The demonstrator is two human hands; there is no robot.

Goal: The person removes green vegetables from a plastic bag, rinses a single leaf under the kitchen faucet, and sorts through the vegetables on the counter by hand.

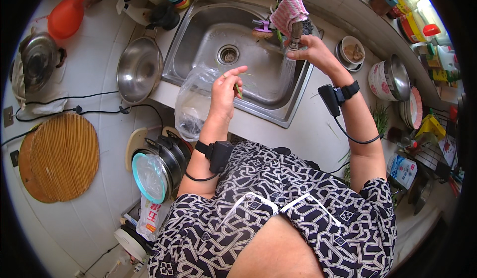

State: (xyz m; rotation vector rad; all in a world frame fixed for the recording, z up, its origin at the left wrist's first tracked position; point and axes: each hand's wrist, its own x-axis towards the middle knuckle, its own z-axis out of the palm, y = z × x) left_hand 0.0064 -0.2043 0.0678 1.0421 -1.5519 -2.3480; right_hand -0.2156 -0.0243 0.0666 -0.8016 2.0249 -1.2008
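Note:
My left hand [225, 88] is over the near edge of the steel sink [201, 35], its fingers curled around a few thin green leaf blades [239, 90]. Beside that wrist, a clear plastic bag [190, 108] hangs at the sink's front rim. At the sink's right side my right hand [311, 50] grips the end of the metal faucet spout [295, 35]. Water [287, 75] sprays down from the spout into the basin. A pink-and-white cloth [290, 8] drapes over the faucet. A purple-handled scrubber [263, 29] is near the cloth.
A steel basin [139, 71] leans left of the sink, near a spray bottle [136, 11]. Right of the sink are a small bowl [352, 50], stacked bowls [384, 78] and long green leaves [379, 119]. Lidded pots [169, 151] stand lower left; a round slatted board [69, 157] is against the tiles.

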